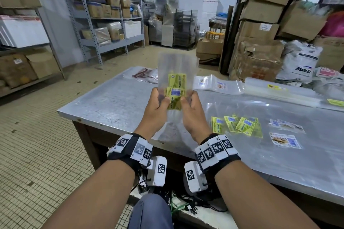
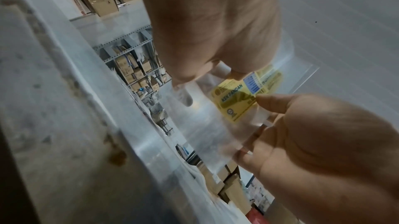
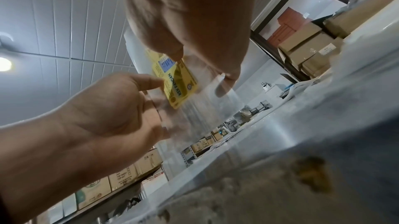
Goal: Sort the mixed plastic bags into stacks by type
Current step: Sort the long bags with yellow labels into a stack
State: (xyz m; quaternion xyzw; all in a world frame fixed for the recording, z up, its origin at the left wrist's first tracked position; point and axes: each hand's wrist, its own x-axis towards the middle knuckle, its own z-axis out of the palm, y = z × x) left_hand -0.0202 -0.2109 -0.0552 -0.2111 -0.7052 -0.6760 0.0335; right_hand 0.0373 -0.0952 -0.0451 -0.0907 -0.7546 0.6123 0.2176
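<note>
I hold a few clear plastic bags (image 1: pixel 176 69) upright above the near left corner of the metal table (image 1: pixel 111 102); they carry yellow "KEK PANDAN" labels (image 1: pixel 176 87). My left hand (image 1: pixel 158 102) pinches their left edge, thumb on the near side. My right hand (image 1: pixel 189 104) pinches the right edge the same way. The left wrist view has the left hand (image 2: pixel 194 67) above and the right hand (image 2: pixel 313 133) below on the bags (image 2: pixel 215 125). From the right wrist, the right hand (image 3: pixel 194 43) and left hand (image 3: pixel 121 101) grip the bags (image 3: pixel 207 104).
Flat on the table lie a fan of yellow-label bags (image 1: pixel 238 124), white-label bags (image 1: pixel 285 141) and more (image 1: pixel 286 125). Clear bag piles (image 1: pixel 217 83) (image 1: pixel 279 89) and a red-brown printed bag (image 1: pixel 143 75) lie at the far edge. Shelving (image 1: pixel 104 15) stands left, cardboard boxes (image 1: pixel 260 24) right.
</note>
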